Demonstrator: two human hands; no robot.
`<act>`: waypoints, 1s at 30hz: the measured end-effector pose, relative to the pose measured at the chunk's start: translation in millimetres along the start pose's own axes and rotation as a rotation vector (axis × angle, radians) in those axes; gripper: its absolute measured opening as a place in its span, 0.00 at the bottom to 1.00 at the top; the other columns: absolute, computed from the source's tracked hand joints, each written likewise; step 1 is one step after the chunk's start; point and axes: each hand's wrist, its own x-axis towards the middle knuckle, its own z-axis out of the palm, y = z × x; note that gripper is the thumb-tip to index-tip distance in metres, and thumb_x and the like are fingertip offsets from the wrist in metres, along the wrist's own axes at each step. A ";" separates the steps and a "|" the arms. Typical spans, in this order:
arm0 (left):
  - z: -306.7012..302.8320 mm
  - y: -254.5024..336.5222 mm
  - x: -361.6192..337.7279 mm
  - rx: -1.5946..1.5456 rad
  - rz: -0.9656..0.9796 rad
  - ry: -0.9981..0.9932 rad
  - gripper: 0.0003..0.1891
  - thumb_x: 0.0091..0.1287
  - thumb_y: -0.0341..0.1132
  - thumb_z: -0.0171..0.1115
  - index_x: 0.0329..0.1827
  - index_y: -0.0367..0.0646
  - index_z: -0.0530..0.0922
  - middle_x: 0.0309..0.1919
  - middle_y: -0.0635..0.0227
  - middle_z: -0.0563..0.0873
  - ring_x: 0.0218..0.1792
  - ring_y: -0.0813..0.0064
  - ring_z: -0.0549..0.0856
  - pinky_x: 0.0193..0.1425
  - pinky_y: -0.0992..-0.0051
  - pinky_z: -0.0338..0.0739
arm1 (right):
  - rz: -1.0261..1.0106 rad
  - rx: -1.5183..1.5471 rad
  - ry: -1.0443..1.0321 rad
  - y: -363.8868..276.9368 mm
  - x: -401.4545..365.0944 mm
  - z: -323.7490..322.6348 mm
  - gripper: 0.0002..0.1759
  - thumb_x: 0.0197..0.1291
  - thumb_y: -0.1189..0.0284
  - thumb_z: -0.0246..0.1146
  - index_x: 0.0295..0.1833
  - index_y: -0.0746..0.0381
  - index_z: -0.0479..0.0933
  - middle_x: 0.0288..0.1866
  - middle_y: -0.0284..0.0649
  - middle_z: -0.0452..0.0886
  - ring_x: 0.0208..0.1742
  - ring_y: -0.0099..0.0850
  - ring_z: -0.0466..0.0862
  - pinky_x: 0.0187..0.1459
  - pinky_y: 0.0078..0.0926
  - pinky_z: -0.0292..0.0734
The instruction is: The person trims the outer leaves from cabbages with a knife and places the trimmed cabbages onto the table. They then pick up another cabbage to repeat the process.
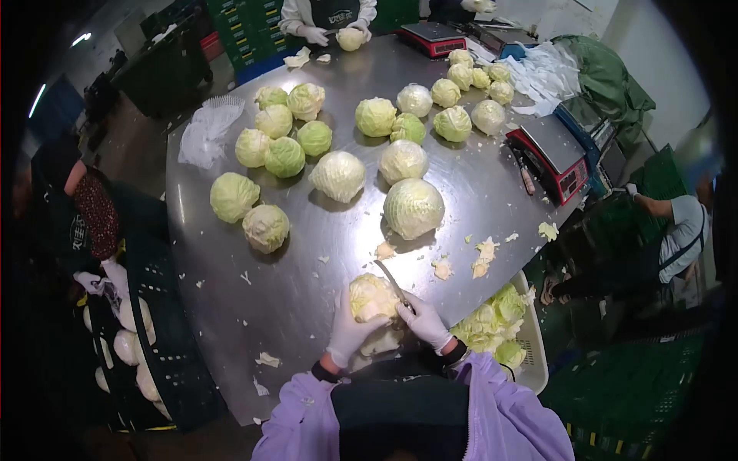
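At the near edge of the metal table, a pale cabbage (370, 296) sits with its cut base turned up. My left hand (354, 330), in a white glove, wraps around its left side. My gloved right hand (421, 321) is closed on a knife (393, 282), whose blade slants up and left along the cabbage's right side. The handle is mostly hidden in my fingers. Just beyond lie cut-off stem pieces (442, 268) and leaf scraps. Two net-wrapped cabbages (414, 209) stand farther up the table, with several bare ones to the left.
A white basket (533, 349) of trimmed leaves stands at my right. Red scales (550, 157) and another knife (526, 178) lie on the right side. Across the table a person holds a cabbage (351, 39). At left, another person bends over a green crate (165, 330).
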 end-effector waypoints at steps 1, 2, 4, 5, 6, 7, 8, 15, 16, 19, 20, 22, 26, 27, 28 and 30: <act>0.2 2.6 4.4 0.136 -0.024 0.030 0.58 0.44 0.48 0.81 0.73 0.31 0.53 0.66 0.49 0.62 0.68 0.57 0.65 0.71 0.64 0.62 | 0.126 0.027 -0.072 -16.9 -2.6 -8.3 0.23 0.67 0.64 0.58 0.65 0.61 0.71 0.49 0.55 0.82 0.49 0.45 0.84 0.50 0.34 0.78; -0.2 8.2 5.5 0.133 -0.020 0.034 0.58 0.44 0.48 0.81 0.73 0.31 0.53 0.66 0.49 0.62 0.68 0.57 0.65 0.71 0.64 0.62 | 0.121 0.023 -0.072 -9.1 -1.7 -6.7 0.23 0.67 0.64 0.58 0.65 0.61 0.71 0.49 0.55 0.82 0.49 0.45 0.84 0.50 0.34 0.78; 1.3 21.9 4.2 0.425 0.006 0.000 0.55 0.43 0.48 0.80 0.71 0.34 0.57 0.61 0.47 0.66 0.65 0.49 0.66 0.69 0.57 0.63 | -0.278 -0.186 0.168 7.1 -3.6 -3.0 0.23 0.68 0.63 0.56 0.64 0.64 0.72 0.47 0.57 0.82 0.45 0.49 0.84 0.46 0.36 0.78; 5.3 20.7 4.3 0.424 0.009 -0.006 0.55 0.43 0.48 0.80 0.71 0.34 0.57 0.61 0.47 0.66 0.65 0.49 0.66 0.69 0.57 0.63 | -0.275 -0.187 0.174 8.2 -4.7 -3.0 0.23 0.68 0.63 0.56 0.64 0.64 0.72 0.47 0.57 0.82 0.45 0.49 0.84 0.46 0.36 0.78; 10.0 16.9 3.0 0.387 0.007 0.024 0.56 0.43 0.49 0.80 0.71 0.34 0.56 0.63 0.46 0.65 0.66 0.46 0.64 0.70 0.56 0.61 | -0.255 -0.276 0.193 8.7 -7.0 0.1 0.23 0.68 0.63 0.55 0.63 0.65 0.72 0.47 0.57 0.82 0.43 0.50 0.83 0.44 0.38 0.79; 14.3 12.8 2.3 0.352 0.005 0.055 0.57 0.43 0.49 0.79 0.72 0.33 0.55 0.64 0.44 0.64 0.67 0.44 0.62 0.71 0.56 0.59 | -0.233 -0.363 0.212 4.2 -8.8 2.9 0.23 0.69 0.62 0.54 0.62 0.66 0.72 0.46 0.57 0.82 0.41 0.52 0.83 0.43 0.39 0.79; 18.1 7.9 2.1 0.355 0.005 0.046 0.57 0.43 0.49 0.79 0.72 0.33 0.55 0.64 0.44 0.64 0.67 0.44 0.62 0.71 0.56 0.59 | -0.226 -0.359 0.218 -0.1 -10.8 5.5 0.23 0.69 0.62 0.54 0.62 0.66 0.72 0.46 0.57 0.82 0.41 0.52 0.83 0.43 0.39 0.79; 34.0 1.2 1.8 0.436 0.121 0.165 0.56 0.44 0.48 0.78 0.71 0.30 0.53 0.67 0.39 0.61 0.69 0.43 0.61 0.72 0.56 0.59 | -0.104 -0.538 0.269 -7.0 -9.3 14.9 0.21 0.68 0.62 0.54 0.60 0.63 0.72 0.35 0.50 0.83 0.29 0.49 0.83 0.30 0.44 0.77; 35.7 1.4 2.5 0.462 0.132 0.174 0.56 0.44 0.46 0.79 0.71 0.29 0.53 0.67 0.39 0.62 0.68 0.43 0.63 0.71 0.57 0.61 | -0.146 -0.573 0.316 -5.3 -6.6 15.5 0.20 0.68 0.62 0.54 0.58 0.62 0.72 0.33 0.49 0.83 0.28 0.48 0.82 0.29 0.44 0.77; 40.6 4.1 7.8 0.510 0.168 0.206 0.55 0.45 0.47 0.78 0.70 0.28 0.54 0.65 0.39 0.64 0.65 0.43 0.65 0.69 0.56 0.62 | -0.115 -0.540 0.290 -4.0 4.7 9.4 0.16 0.68 0.60 0.52 0.51 0.58 0.74 0.30 0.48 0.82 0.29 0.49 0.82 0.30 0.46 0.76; 41.0 6.7 10.1 0.507 0.172 0.203 0.55 0.45 0.47 0.78 0.70 0.28 0.54 0.65 0.39 0.64 0.65 0.43 0.65 0.69 0.56 0.62 | -0.113 -0.543 0.295 -4.3 8.1 7.0 0.16 0.68 0.60 0.52 0.51 0.58 0.74 0.30 0.48 0.82 0.29 0.49 0.82 0.30 0.46 0.76; 42.1 13.3 14.9 0.540 0.116 0.167 0.54 0.45 0.48 0.77 0.69 0.27 0.55 0.63 0.40 0.66 0.63 0.43 0.66 0.67 0.56 0.64 | -0.017 -0.511 0.194 -4.2 12.5 1.5 0.14 0.69 0.59 0.50 0.46 0.57 0.73 0.29 0.48 0.82 0.30 0.51 0.82 0.31 0.49 0.76; 43.1 19.1 21.1 0.548 0.104 0.133 0.54 0.46 0.50 0.76 0.69 0.27 0.55 0.62 0.40 0.66 0.63 0.43 0.66 0.68 0.56 0.64 | 0.015 -0.541 0.165 5.0 18.6 -4.3 0.15 0.70 0.58 0.48 0.43 0.56 0.72 0.27 0.49 0.81 0.30 0.53 0.81 0.33 0.52 0.75; 42.8 18.7 22.0 0.554 0.109 0.134 0.53 0.46 0.51 0.75 0.68 0.28 0.56 0.63 0.41 0.66 0.63 0.43 0.67 0.67 0.56 0.64 | 0.018 -0.538 0.165 9.8 20.3 -3.9 0.14 0.70 0.58 0.48 0.42 0.56 0.73 0.26 0.51 0.81 0.30 0.54 0.81 0.33 0.52 0.74; 42.2 18.3 22.1 0.561 0.113 0.137 0.52 0.46 0.52 0.74 0.67 0.28 0.58 0.63 0.42 0.66 0.62 0.43 0.67 0.67 0.56 0.64 | 0.019 -0.534 0.161 12.3 21.3 -3.0 0.14 0.71 0.58 0.48 0.42 0.55 0.73 0.26 0.52 0.80 0.30 0.54 0.81 0.32 0.52 0.74; 43.5 18.0 22.4 0.554 0.100 0.133 0.53 0.46 0.51 0.75 0.68 0.28 0.57 0.63 0.41 0.65 0.63 0.43 0.66 0.68 0.55 0.63 | 0.009 -0.523 0.170 17.8 21.8 -2.3 0.14 0.71 0.58 0.48 0.42 0.55 0.73 0.26 0.52 0.80 0.30 0.55 0.80 0.32 0.53 0.73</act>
